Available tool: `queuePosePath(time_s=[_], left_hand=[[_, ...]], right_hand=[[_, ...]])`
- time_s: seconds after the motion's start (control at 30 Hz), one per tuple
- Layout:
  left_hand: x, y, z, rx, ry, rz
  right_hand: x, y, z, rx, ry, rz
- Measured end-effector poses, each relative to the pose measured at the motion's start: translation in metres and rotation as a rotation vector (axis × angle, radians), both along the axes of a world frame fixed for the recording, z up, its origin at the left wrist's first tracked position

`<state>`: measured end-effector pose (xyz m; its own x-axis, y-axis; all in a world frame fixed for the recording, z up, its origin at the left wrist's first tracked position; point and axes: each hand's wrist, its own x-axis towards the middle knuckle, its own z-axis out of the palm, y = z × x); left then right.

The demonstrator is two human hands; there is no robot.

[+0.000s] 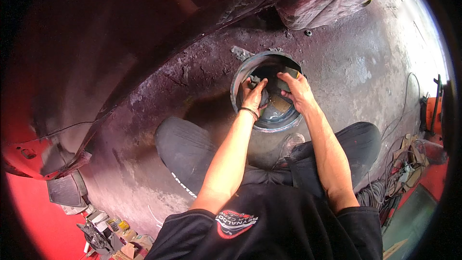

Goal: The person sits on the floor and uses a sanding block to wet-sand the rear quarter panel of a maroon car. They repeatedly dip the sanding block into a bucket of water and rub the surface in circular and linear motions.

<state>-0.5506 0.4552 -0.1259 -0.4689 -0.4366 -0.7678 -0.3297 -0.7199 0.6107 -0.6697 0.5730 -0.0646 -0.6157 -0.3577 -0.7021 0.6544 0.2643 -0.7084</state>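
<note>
"Where's the bucket?"

"On the floor [346,62], right in front of the person's crossed legs. Its near rim [279,127] sits just beyond one shoe [291,142]."

"And the hands?"

"Both over the bucket's mouth. The left hand [253,98] is toward the left rim, fingers clamped on a dark, crumpled rag [264,98]. The right hand [300,92] comes in by the right rim, with its fingers pinched on a dark, flat pad [283,86]."

"Are the rag and pad touching?"

"They look apart from here, one to each side of the bucket. I can't tell how far below the rim they are."

"Anything else in there?"

"A tan block [280,103], between the hands and closer to the right one. The bottom shines near it, toward the near rim; I can't make out how deep it's wet."

"What's round about?"

"A grey scrap [240,53] on the floor, just outside the far left rim. A small ring [308,32] lies past the far right rim, near the car [144,29], whose dark red side looms over the left. Off by the person's right knee, near the floor's edge, there's a coiled cable [369,195]."
</note>
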Motion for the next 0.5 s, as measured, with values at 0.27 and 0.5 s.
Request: queuePosePath(time_s=[0.27, 0.5], left_hand=[[-0.013, -0.007, -0.029, 0.195, 0.089, 0.156], [-0.002, 0.008, 0.063, 0.435, 0.194, 0.051]], right_hand=[[0.004, -0.007, -0.019, 0.057, 0.004, 0.036], [0.024, 0.044, -0.066, 0.012, -0.171, -0.107]])
